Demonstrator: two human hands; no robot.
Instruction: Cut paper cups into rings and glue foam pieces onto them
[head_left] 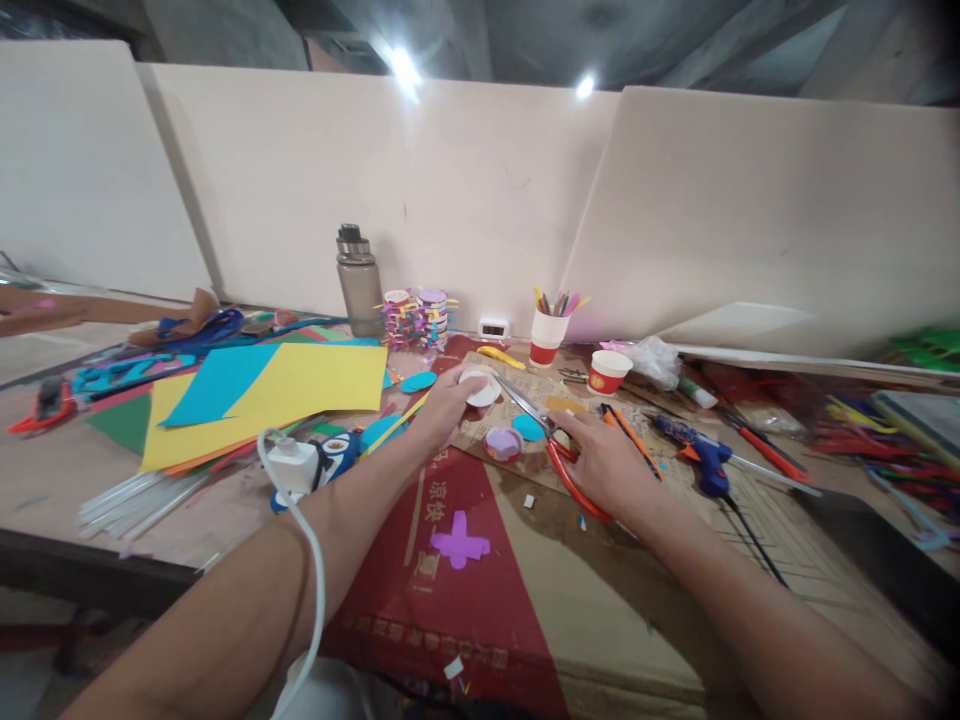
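Note:
My left hand [448,405] is closed on a small white paper disc [480,388] above the cardboard. The red-handled scissors [559,440] are gripped in my right hand [604,455], their blades pointing up and left with the tips at the disc's right edge. Just below the blades lie a round purple-topped piece [503,443] and a blue paper circle [528,428]. Another blue circle [418,382] rests left of my left hand. Nearer to me, a purple paper cross [460,541] lies on the red printed part of the cardboard [517,620].
At the right are a blue glue gun [697,455], a paper cup [608,372] and a cup of pencils [549,335]. Coloured sheets [322,380], a white plug with cable [292,465] and clear glue sticks [142,500] lie left. A bottle [358,285] stands behind.

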